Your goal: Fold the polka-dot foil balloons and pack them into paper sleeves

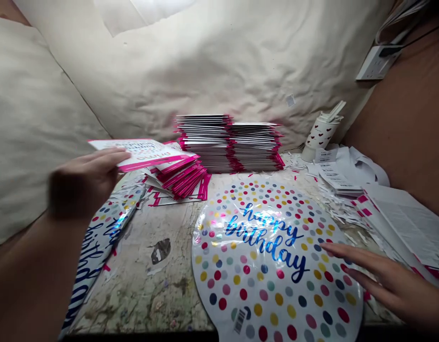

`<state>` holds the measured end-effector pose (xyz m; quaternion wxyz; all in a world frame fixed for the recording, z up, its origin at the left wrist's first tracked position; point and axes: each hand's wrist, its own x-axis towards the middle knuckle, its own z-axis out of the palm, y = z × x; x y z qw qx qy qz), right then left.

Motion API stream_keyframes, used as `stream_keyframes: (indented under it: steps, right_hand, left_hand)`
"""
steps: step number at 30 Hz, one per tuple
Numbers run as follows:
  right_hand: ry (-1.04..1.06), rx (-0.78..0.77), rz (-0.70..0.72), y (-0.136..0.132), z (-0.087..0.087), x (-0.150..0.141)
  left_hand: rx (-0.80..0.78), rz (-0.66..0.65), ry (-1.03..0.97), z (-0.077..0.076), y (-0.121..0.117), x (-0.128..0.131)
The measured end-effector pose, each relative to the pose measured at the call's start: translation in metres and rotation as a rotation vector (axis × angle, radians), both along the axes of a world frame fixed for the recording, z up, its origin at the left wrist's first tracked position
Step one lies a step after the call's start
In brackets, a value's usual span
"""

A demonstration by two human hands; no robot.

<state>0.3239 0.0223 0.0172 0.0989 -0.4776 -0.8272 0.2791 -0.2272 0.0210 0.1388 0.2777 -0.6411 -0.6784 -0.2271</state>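
Both hands were over the table (176,266): at ten o'clock from its middle, the left hand (98,173) was closed on the edge of a stiff printed card (144,151), white with a pink border, while the right hand (390,285) lay open and held nothing, its fingers loosely stretched over the balloon's three o'clock edge; whether they touched it, I cannot tell. That balloon (255,285), at about four o'clock, was a flat, glossy round with many-coloured dots, shiny blue "happy birthday" script and a barcode label (239,320) near its bottom. At eight o'clock, partly behind the left forearm, lay another dotted sheet (98,232) with dark lettering. Pink-edged cards fanned out in a loose pile (185,178) at eleven, and two tight stacks (229,147) stood side by side at twelve. Toward two o'clock were a heart-patterned cup (321,133) and curling strips of labels (333,173), with paper scraps (335,202) around them. The tabletop was stained and scuffed; wrinkled cream sheeting (258,61) covered the wall beyond, and a white socket block (378,61) hung above the cup by a smooth brown panel (407,114).
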Motion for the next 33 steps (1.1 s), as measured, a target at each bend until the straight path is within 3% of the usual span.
stream_keyframes:
  steps: [3,5,7,9,11,12,13,16,18,20,23,27,30,33]
  right_hand:
    - [-0.022,-0.086,0.031,0.005,0.018,-0.030]
    - [-0.018,-0.111,0.053,0.007,0.020,-0.041]
    - [-0.041,-0.104,0.046,0.006,0.015,-0.045]
    - [-0.105,-0.054,0.003,-0.001,0.004,-0.047]
    - [-0.163,-0.021,0.051,-0.016,-0.008,-0.053]
    - [-0.178,-0.027,0.144,-0.026,-0.013,-0.058]
    - [-0.181,-0.038,0.269,-0.036,-0.019,-0.064]
    - [-0.146,0.033,0.548,-0.065,-0.035,-0.080]
    - [-0.079,0.197,0.535,-0.076,-0.042,-0.084]
    - [0.031,0.312,0.468,-0.080,-0.046,-0.084]
    - [0.171,0.303,0.381,-0.080,-0.046,-0.082]
    - [0.209,0.207,0.350,-0.076,-0.040,-0.081]
    - [0.180,0.062,0.371,-0.069,-0.029,-0.082]
    - [0.123,-0.113,0.375,-0.061,-0.015,-0.090]
  left_hand:
    - [-0.158,-0.012,0.081,-0.012,0.056,-0.020]
    - [-0.245,-0.047,0.086,-0.020,0.077,-0.026]
    - [-0.290,-0.071,0.090,-0.026,0.085,-0.021]
    - [-0.258,-0.069,0.085,-0.034,0.078,0.002]
    - [-0.162,-0.147,0.067,-0.051,0.056,0.047]
    - [-0.087,-0.297,0.056,-0.063,0.039,0.076]
    - [-0.107,-0.545,0.035,-0.077,0.018,0.108]
    - [-0.266,-0.863,0.042,-0.122,-0.053,0.196]
    - [-0.345,-0.983,0.011,-0.144,-0.092,0.231]
    - [-0.427,-1.013,-0.042,-0.156,-0.114,0.244]
    - [-0.613,-0.958,-0.160,-0.155,-0.119,0.238]
    - [-0.944,-0.817,-0.337,-0.142,-0.104,0.225]
    - [-1.195,-0.723,-0.494,-0.133,-0.086,0.222]
    - [-1.266,-0.666,-0.538,-0.129,-0.070,0.227]
